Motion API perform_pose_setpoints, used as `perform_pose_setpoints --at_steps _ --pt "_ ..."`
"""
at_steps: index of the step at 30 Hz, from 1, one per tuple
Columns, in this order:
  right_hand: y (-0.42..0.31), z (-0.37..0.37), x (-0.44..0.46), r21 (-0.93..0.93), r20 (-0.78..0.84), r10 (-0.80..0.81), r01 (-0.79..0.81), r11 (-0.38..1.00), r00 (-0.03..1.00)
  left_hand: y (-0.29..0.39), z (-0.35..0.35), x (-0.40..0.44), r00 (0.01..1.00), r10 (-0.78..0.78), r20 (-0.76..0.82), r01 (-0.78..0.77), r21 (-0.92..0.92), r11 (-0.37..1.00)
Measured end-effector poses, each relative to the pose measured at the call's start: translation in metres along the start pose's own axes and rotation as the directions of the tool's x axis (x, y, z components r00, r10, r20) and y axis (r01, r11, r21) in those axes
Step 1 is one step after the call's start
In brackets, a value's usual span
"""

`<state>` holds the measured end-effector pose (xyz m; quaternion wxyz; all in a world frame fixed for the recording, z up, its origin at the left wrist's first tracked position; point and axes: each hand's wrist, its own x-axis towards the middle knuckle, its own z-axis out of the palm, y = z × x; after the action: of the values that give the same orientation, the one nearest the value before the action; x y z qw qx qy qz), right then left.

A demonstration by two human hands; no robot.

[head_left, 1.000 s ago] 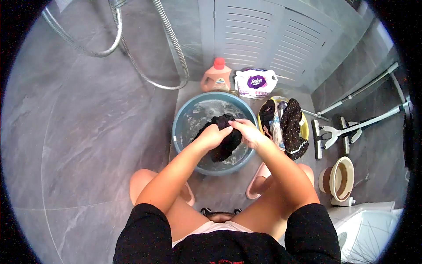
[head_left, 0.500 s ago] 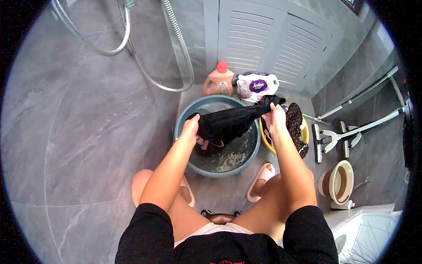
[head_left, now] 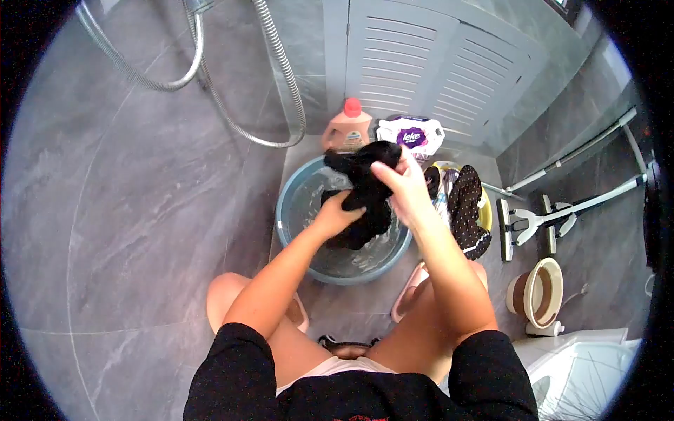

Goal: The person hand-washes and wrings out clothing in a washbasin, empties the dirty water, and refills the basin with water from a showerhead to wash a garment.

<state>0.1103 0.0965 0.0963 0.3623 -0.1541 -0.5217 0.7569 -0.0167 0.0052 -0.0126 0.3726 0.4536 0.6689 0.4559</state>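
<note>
A black garment (head_left: 361,224) hangs bunched over the round blue basin (head_left: 282,226), its lower part near the sudsy water (head_left: 298,203). My left hand (head_left: 338,216) is closed on the garment's middle, thumb pointing right. Higher and to the right, my right hand (head_left: 404,184) pinches its upper part near the basin's far right rim. How far the garment's lower end reaches into the water cannot be made out.
Behind the basin stand a pink bottle (head_left: 347,130) and a white packet (head_left: 411,135). To the right are a yellow basin (head_left: 486,210) with clothes (head_left: 467,203), squeegee-like tools (head_left: 537,221) and a beige-brown bucket (head_left: 544,293). A metal hose (head_left: 284,77) hangs at the upper left.
The garment was bunched low, then stretched wide between both hands; now it is gathered again. Since the stretch, my left hand has moved right and my right hand left, closer together.
</note>
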Motion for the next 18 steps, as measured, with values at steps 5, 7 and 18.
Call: perform_pose_setpoints --at_steps 5,7,18 --pt "0.054 -0.075 0.043 -0.795 -0.249 -0.151 -0.113 0.596 0.957 0.004 -0.006 -0.001 0.995 -0.081 0.063 0.101 -0.441 0.892" --pt "0.062 -0.071 0.038 -0.842 -0.062 -0.079 -0.010 0.539 0.995 0.028 -0.003 -0.010 0.948 -0.232 -0.217 -0.007 -0.745 0.667" --pt "0.061 -0.025 0.010 -0.055 -0.348 0.110 -0.138 0.989 0.931 -0.001 -0.015 0.007 0.959 -0.244 0.146 0.209 -0.945 0.253"
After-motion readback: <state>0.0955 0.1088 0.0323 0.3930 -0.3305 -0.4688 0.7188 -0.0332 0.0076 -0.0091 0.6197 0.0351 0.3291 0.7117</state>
